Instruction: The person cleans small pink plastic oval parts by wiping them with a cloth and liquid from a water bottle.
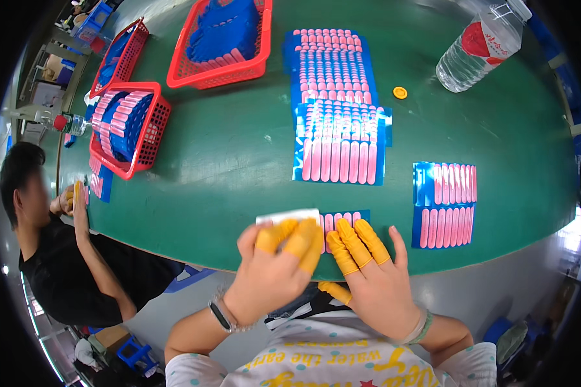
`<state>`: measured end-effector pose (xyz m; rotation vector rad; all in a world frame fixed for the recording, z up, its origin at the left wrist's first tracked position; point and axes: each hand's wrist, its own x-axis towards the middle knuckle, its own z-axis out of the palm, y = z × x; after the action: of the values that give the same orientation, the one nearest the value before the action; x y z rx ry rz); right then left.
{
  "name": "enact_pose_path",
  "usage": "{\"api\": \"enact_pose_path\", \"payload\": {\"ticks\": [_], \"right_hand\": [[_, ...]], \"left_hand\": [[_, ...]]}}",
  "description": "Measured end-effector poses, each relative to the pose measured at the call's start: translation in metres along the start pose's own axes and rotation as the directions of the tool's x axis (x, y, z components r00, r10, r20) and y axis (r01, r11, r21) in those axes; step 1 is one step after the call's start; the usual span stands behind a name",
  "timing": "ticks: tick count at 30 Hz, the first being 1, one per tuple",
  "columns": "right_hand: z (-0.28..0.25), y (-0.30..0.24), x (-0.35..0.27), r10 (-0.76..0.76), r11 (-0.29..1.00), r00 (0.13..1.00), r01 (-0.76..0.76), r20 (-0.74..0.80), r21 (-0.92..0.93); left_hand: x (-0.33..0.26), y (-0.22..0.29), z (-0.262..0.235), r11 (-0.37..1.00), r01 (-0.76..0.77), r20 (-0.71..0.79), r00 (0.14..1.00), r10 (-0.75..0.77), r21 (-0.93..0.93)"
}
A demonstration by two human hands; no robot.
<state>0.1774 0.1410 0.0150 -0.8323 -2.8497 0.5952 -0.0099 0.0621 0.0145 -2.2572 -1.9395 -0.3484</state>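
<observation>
White printed shirt (316, 351) at the lower edge; beyond it, both hands at the near side of the green table (226, 161). Left hand (271, 274): fingers together over a white pad (290, 215); whether pinching it, cannot tell. Right hand (382, 290): fingers slightly spread over a blue-backed sheet of pink strips (330, 224), thumb apart. Sheet lies partly covered between the hands. Recommended: right fingertips hold the sheet flat, clear of the pad. Strips' long axes point away from the wearer, rounded ends foremost; their row runs left to right.

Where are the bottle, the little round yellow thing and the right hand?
Bottle (483, 45): head view, on its label.
Round yellow thing (400, 93): head view, its middle.
Right hand (379, 288): head view, back of it.
</observation>
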Motion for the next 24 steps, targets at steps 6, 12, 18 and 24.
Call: {"api": "enact_pose_path", "payload": {"ticks": [6, 12, 18, 24], "right_hand": [[-0.003, 0.000, -0.002, 0.024, 1.000, 0.999, -0.025, 0.045, 0.018], [-0.016, 0.011, -0.004, -0.006, 0.999, 0.994, 0.000, 0.110, 0.053], [-0.015, 0.006, -0.006, 0.010, 1.000, 0.996, -0.011, 0.084, 0.011], [-0.013, 0.008, -0.002, -0.001, 1.000, 0.998, 0.000, 0.069, 0.010]], "left_hand": [[-0.025, 0.010, -0.016, 0.994, -0.085, 0.136, 0.986, 0.095, -0.075], [-0.016, 0.011, -0.017, 0.994, -0.045, 0.121, 0.991, 0.056, -0.095], [0.022, -0.001, 0.002, 0.999, -0.042, 0.042, 0.998, 0.042, -0.005], [-0.012, 0.018, -0.017, 0.986, -0.021, 0.185, 0.981, 0.053, -0.168]]}}
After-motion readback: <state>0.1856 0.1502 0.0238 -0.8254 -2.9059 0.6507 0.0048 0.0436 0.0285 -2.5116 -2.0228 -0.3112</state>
